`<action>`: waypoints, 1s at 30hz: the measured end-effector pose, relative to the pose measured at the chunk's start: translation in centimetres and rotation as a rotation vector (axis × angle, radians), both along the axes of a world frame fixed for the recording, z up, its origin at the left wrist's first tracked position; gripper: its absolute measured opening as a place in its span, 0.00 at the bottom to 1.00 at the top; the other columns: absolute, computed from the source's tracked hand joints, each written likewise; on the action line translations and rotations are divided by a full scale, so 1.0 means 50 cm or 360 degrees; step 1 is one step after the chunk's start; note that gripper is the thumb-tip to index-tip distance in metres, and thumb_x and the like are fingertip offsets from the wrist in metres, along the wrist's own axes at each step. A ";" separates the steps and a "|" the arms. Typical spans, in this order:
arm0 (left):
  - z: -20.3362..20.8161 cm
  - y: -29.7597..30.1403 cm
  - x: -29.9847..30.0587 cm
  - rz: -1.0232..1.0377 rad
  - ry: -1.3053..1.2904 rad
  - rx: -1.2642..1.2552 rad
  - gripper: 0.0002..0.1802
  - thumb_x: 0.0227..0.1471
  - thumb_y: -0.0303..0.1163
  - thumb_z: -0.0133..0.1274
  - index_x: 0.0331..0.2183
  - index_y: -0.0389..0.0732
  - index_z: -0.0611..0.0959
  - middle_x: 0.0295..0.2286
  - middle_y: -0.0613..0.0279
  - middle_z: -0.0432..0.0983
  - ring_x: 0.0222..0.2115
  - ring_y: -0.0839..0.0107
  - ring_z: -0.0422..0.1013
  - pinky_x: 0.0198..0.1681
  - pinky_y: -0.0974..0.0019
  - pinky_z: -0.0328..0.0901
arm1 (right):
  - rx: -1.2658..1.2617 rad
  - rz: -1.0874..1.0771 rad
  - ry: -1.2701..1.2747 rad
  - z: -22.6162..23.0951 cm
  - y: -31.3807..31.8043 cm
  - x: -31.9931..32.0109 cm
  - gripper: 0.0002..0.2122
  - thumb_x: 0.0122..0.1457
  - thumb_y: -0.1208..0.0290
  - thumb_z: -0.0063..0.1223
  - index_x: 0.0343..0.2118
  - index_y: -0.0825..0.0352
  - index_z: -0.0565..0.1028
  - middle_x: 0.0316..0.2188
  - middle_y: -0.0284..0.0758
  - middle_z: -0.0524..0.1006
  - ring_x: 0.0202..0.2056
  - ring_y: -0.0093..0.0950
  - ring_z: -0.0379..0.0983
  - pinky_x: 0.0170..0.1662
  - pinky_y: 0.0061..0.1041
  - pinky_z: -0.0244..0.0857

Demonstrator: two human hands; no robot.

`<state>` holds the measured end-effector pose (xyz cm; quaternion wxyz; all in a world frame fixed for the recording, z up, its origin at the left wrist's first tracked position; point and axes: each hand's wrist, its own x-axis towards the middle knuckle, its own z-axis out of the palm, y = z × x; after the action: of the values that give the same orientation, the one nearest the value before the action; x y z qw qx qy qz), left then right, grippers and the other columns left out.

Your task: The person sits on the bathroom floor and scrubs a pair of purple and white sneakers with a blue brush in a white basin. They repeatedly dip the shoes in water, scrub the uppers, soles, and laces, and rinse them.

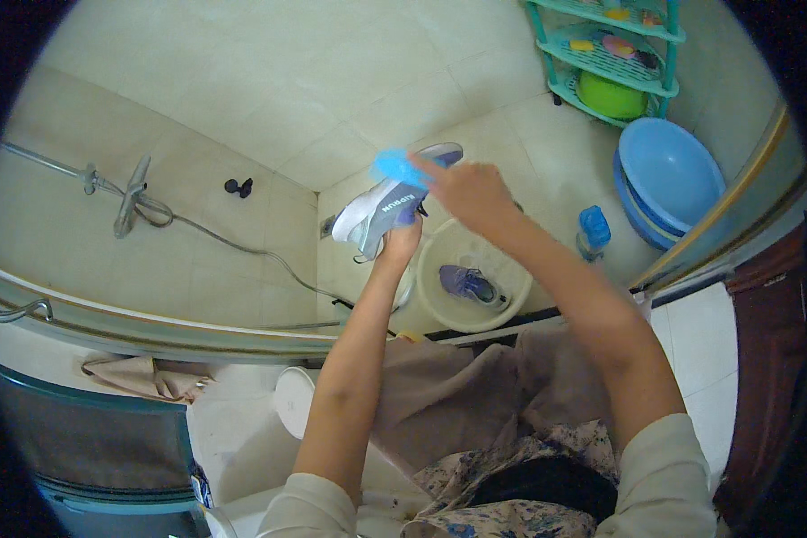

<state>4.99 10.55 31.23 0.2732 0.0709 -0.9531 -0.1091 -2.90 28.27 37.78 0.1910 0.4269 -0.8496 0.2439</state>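
My left hand (403, 238) is closed around a grey and white running shoe (368, 213) with purple parts, raised above a pale basin (429, 312). Over the shoe's side, my right hand (475, 197) grips a bright blue brush (398, 168), slightly blurred. The brush lies against the shoe near its sole edge; its bristles cannot be made out. Inside the basin sits a second shoe (464, 282), purple-grey, below my right forearm. Part of the basin is hidden behind my left hand and the held shoe.
Blue washbasins (671, 170) stand stacked at the right, near a green corner shelf (605, 67). A clear bottle with a blue top (593, 229) stands on the tiles. On the left are a shower head (133, 197) and its hose (242, 248). A raised ledge (197, 332) crosses before me.
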 end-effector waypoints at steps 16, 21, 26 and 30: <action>0.042 0.015 -0.032 0.0434 -0.0144 0.1274 0.11 0.48 0.26 0.45 0.35 0.34 0.76 0.31 0.55 0.73 0.32 0.67 0.69 0.37 0.63 0.62 | -0.0309 -0.0272 -0.0610 -0.036 0.045 -0.092 0.19 0.54 0.61 0.45 0.51 0.47 0.64 0.25 0.40 0.75 0.28 0.38 0.73 0.33 0.39 0.65; 0.068 0.022 -0.043 0.0150 0.0099 0.2535 0.15 0.49 0.23 0.39 0.41 0.37 0.72 0.35 0.61 0.71 0.33 0.69 0.69 0.37 0.67 0.64 | -0.0763 -0.0239 -0.0811 -0.051 0.009 -0.068 0.18 0.55 0.58 0.43 0.50 0.45 0.64 0.24 0.41 0.75 0.27 0.40 0.72 0.32 0.40 0.65; 0.069 0.049 -0.046 0.0034 -0.0013 0.2563 0.10 0.49 0.22 0.39 0.35 0.38 0.73 0.30 0.64 0.71 0.28 0.71 0.68 0.32 0.68 0.64 | -0.0519 -0.0154 -0.0528 -0.011 0.006 -0.047 0.19 0.55 0.58 0.43 0.51 0.45 0.62 0.20 0.41 0.74 0.24 0.42 0.72 0.28 0.40 0.66; 0.069 0.063 -0.055 0.0105 0.0061 0.2530 0.07 0.51 0.25 0.40 0.30 0.39 0.74 0.26 0.65 0.70 0.25 0.73 0.66 0.29 0.69 0.63 | -0.0350 -0.0193 -0.0441 -0.019 0.012 -0.052 0.19 0.54 0.60 0.44 0.51 0.48 0.62 0.19 0.41 0.74 0.22 0.40 0.73 0.25 0.38 0.66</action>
<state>2.23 13.71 34.66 0.1602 0.2710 -0.5822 -0.7496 -5.48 28.89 36.83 0.1320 0.3139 -0.8601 0.3798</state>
